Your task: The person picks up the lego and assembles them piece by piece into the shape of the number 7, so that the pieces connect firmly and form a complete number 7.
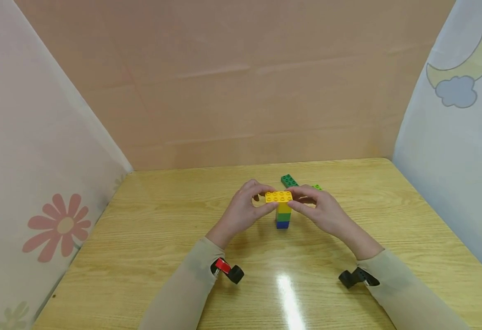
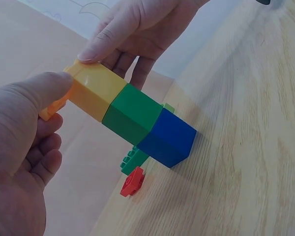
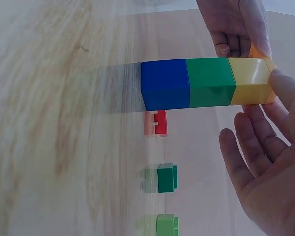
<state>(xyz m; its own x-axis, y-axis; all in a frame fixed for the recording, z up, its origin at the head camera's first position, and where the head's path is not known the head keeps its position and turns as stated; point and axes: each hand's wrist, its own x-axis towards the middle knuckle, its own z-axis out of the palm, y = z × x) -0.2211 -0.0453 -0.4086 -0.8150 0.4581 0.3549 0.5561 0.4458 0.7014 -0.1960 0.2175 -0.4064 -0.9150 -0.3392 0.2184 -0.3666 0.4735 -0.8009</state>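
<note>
Upright on the table stands a tower of toy building blocks: a blue block (image 1: 282,225) at the bottom, a green block (image 3: 211,82) above it, then a yellow block (image 2: 98,87). Across the top lies a longer orange-yellow brick (image 1: 278,196), jutting out to the left beyond the tower. My left hand (image 1: 246,206) pinches this brick at its left end between thumb and fingers. At the right end, my right hand (image 1: 321,208) pinches it too, its thumb at the near edge and index finger at the far edge.
Behind the tower lie a dark green brick (image 1: 289,180) and a light green brick (image 1: 317,187), partly covered by the right hand. A small red brick (image 2: 132,182) shows in both wrist views. Patterned cloth walls (image 1: 59,137) rise along the table (image 1: 150,256).
</note>
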